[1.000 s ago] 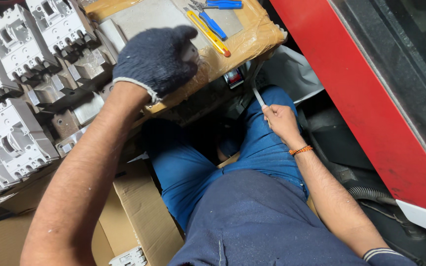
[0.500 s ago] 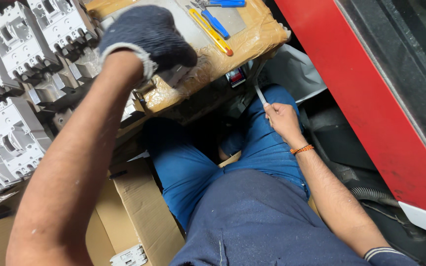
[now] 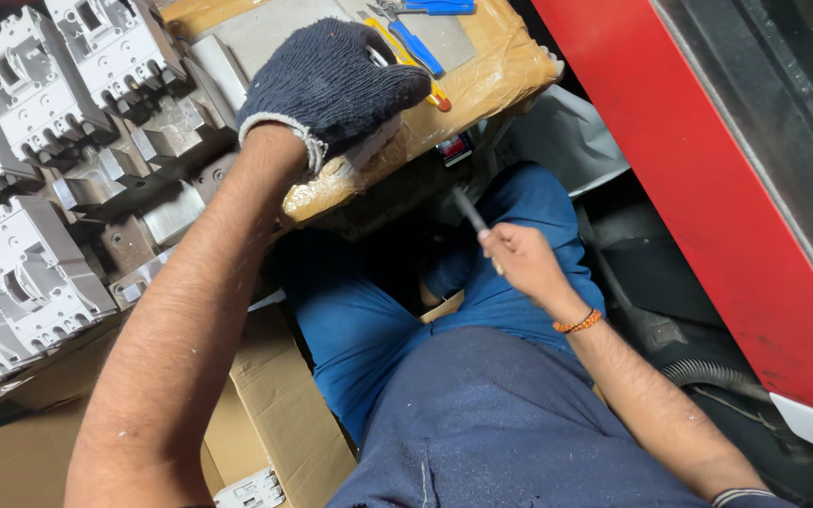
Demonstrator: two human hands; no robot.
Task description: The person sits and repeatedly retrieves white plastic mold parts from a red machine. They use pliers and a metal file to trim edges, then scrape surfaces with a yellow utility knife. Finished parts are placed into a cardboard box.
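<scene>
my left hand, in a dark knit glove, is curled down over something pale on the tape-wrapped board; i cannot tell how firmly the fingers close or what exactly they hold. my bare right hand is closed round a thin grey rod, low over my lap, near the board's near edge. the rod's long axis runs from my fist up and to the left, its free tip pointing toward the board's underside. my worry: the grip sits at the very end, so it could slip and drop between my knees, or jab the board. white breaker blocks are stacked far left.
</scene>
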